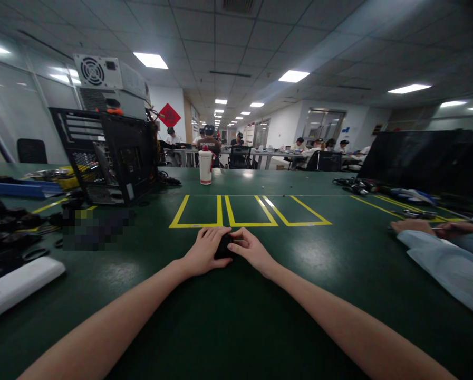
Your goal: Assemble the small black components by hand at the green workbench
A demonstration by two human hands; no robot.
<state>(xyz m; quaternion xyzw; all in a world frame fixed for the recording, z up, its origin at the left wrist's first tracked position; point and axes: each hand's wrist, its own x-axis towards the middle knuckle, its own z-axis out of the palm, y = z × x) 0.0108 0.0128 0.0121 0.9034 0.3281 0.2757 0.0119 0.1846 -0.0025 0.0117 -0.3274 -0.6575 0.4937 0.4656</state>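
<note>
Between my hands, low over the green table (236, 316), is a small dark black object (223, 247); its kind cannot be made out because my fingers cover most of it. My left hand (203, 251) wraps round it from the left, fingers across the top and thumb along the near side. From the right, my right hand (252, 252) closes thumb and bent fingers on its edge. Just beyond my fingertips lie frames of yellow tape (244, 225) on the table.
An opened computer case (119, 153) with power supplies (102, 74) on top stands at left, near dark parts and a white bar (20, 285). A white cup (205, 168) stands behind the tape. At right are cables (353, 184), a black panel (422, 158) and another person's sleeved arm (442, 258).
</note>
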